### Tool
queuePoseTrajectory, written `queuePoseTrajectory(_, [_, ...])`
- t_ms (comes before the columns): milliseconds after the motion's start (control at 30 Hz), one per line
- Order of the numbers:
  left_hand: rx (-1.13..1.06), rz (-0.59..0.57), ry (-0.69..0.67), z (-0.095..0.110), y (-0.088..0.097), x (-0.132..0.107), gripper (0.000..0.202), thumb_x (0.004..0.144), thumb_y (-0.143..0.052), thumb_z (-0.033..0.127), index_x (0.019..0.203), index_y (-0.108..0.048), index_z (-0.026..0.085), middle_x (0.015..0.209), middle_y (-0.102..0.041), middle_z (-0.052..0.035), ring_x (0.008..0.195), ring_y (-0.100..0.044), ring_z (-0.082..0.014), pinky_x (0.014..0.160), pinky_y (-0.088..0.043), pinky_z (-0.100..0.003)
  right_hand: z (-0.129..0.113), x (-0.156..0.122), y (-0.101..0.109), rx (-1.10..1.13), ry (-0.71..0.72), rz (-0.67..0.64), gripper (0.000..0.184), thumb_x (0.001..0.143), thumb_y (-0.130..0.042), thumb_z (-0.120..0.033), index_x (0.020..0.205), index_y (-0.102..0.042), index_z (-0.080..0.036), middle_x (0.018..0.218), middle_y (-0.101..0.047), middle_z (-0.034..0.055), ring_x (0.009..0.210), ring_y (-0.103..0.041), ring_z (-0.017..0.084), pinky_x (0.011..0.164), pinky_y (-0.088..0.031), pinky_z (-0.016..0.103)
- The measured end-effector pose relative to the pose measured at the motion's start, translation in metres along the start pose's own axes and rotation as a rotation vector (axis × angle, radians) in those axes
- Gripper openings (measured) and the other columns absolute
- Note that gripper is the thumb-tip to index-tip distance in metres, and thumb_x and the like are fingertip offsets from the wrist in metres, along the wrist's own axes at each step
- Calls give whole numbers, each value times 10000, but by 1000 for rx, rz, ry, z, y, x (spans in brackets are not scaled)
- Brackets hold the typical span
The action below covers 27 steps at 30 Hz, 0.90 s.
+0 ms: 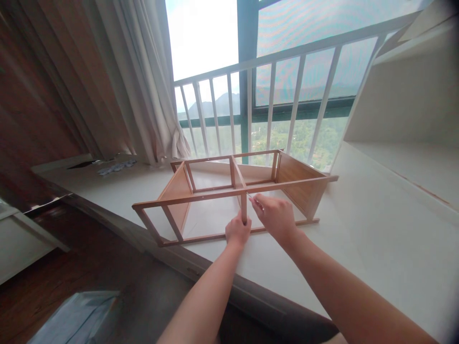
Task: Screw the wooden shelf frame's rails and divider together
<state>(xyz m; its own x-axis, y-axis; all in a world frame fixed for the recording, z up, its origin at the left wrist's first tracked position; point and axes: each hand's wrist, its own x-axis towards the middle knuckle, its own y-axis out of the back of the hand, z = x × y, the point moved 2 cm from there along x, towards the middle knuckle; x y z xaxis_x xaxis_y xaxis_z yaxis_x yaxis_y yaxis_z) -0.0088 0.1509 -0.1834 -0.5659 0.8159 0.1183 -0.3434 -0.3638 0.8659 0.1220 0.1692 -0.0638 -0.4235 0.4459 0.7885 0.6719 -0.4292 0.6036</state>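
A brown wooden shelf frame (234,192) lies on its side on the white window ledge. It has long rails, a middle shelf and solid panels toward both ends. With fingers wrapped round the short middle crosspiece (244,205), my left hand (238,231) grips it near the lower rail. My right hand (274,212) is closed on a thin metal tool (250,195), by its look an Allen key. The tool's tip meets the upper rail where the crosspiece joins it. My fingers cover most of the tool.
The white ledge (308,267) ends at a front edge above a dark floor. Behind stand a white railing (272,105) and windows. Small pale packets (116,167) lie at the ledge's left, near a curtain (139,71). A plastic-wrapped object (77,317) is at lower left.
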Motion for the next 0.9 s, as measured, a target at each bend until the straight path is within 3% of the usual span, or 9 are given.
queuePoseTrajectory(133, [1, -6, -13, -1, -2, 2, 398, 941, -381, 435, 1260, -569, 290, 953, -730, -79, 880, -688, -226, 766, -471, -305, -6, -1, -9, 222, -210, -95, 311, 912, -506, -364, 674, -548, -168, 532, -571, 13, 446, -439, 91, 521, -229, 238])
queuePoseTrajectory(300, [7, -23, -27, -3, -6, 4, 433, 921, -413, 473, 1284, -552, 282, 976, -723, -93, 896, -687, -241, 757, -472, -311, -19, -7, -28, 914, -692, -383, 397, 887, -462, -466, 626, -499, -170, 440, -553, 25, 349, -466, 115, 414, -322, 219])
queuePoseTrajectory(367, [9, -30, -28, -3, -7, 4, 425, 915, -437, 448, 1292, -545, 284, 988, -721, -90, 903, -685, -237, 761, -471, -306, -21, -10, -33, 1081, -796, -408, 411, 878, -460, -497, 631, -498, -171, 418, -538, 19, 310, -431, 116, 367, -308, 225])
queuePoseTrajectory(433, [7, -32, -25, -3, -7, 4, 427, 917, -442, 436, 1312, -528, 299, 989, -722, -80, 900, -684, -226, 768, -469, -301, -19, -11, -33, 1102, -766, -351, 416, 863, -503, -515, 647, -532, -160, 457, -569, 26, 342, -464, 117, 378, -340, 225])
queuePoseTrajectory(600, [-2, -22, -11, -1, -4, 2, 433, 926, -408, 492, 1288, -548, 301, 970, -725, -74, 893, -680, -217, 770, -467, -295, -7, -11, -20, 904, -566, -228, 387, 869, -567, -497, 833, -717, -141, 606, -642, 34, 501, -566, 125, 529, -446, 238])
queuePoseTrajectory(800, [-15, 10, -21, -1, -3, 0, 394, 939, -369, 471, 1222, -585, 303, 922, -726, -62, 855, -679, -220, 762, -464, -307, 1, -1, -2, 584, -296, -5, 293, 893, -595, -401, 1013, -775, -203, 691, -573, 20, 630, -519, 114, 626, -409, 246])
queuePoseTrajectory(900, [-21, 18, -23, -1, -2, -1, 386, 936, -374, 466, 1192, -603, 292, 901, -724, -67, 842, -679, -224, 755, -462, -307, 3, -1, -1, 438, -160, 29, 281, 911, -580, -354, 1051, -765, -195, 675, -509, 12, 620, -470, 111, 618, -388, 248])
